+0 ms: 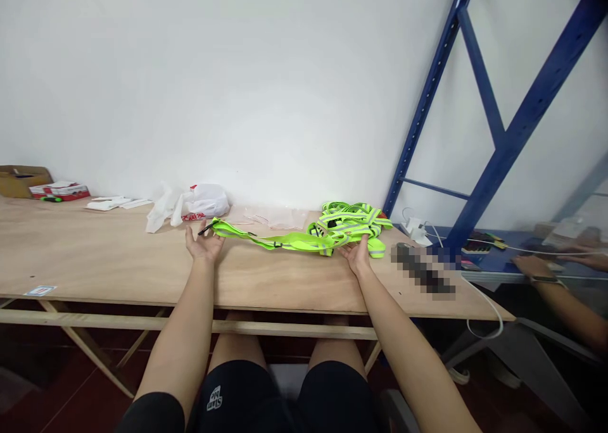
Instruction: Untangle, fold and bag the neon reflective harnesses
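A fluorescent yellow-green reflective strap with grey stripes and black fittings stretches between my hands, above the plywood table. My left hand is palm up with thumb and fingers apart; the strap's left end and a black buckle lie across its fingertips. At the other end, my right hand is also turned up, thumb spread from the stretched fingers, which touch the strap from below. Just behind the right hand is a tangled heap of the same strapping, and the strap runs into it. Some fingertips are hidden.
On the plywood table lie a white plastic bag, clear film, white papers and a red-white box. A blurred dark object lies right. Beyond the blue rack post, another person's arm shows.
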Tool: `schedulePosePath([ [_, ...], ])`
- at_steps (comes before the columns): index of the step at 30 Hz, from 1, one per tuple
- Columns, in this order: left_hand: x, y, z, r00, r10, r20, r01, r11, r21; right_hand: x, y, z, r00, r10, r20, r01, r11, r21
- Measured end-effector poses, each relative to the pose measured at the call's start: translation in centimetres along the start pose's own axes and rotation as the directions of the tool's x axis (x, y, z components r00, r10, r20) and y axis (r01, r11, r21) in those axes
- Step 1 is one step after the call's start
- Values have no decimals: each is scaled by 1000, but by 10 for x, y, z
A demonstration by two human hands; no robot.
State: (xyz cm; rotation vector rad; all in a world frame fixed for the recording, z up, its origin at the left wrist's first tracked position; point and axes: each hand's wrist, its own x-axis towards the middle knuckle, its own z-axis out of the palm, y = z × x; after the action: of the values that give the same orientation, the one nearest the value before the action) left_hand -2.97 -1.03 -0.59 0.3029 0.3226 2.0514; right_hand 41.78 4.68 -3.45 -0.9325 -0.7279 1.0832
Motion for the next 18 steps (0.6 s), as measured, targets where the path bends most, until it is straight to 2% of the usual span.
schedulePosePath([
  [4, 6, 2, -3, 991, 80, -103, -81, 997, -13, -3, -7, 0, 995, 99, 0, -97, 974, 204],
  [7, 9, 4, -5, 975, 114, -191, -120, 993, -20, -3, -9, -1, 988, 150, -16, -141, 955, 262],
  [11, 10, 7, -10, 966, 138, -216, -139, 990, 11, 1, -6, -5, 987, 160, 9, -156, 944, 289],
  [12, 10, 8, -11, 963, 150, -223, -143, 989, 47, 2, -5, -6, 988, 156, 15, -153, 944, 291],
  [14, 12, 9, -12, 947, 208, -246, -151, 961, 231, 4, -4, -7, 989, 145, 25, -146, 943, 300],
  [16, 15, 8, -11, 925, 284, -253, -142, 875, 462, 5, -4, -9, 991, 131, 30, -133, 939, 316],
  [18, 18, 6, -9, 912, 335, -235, -123, 772, 624, 6, -4, -12, 992, 117, 53, -128, 933, 337],
])
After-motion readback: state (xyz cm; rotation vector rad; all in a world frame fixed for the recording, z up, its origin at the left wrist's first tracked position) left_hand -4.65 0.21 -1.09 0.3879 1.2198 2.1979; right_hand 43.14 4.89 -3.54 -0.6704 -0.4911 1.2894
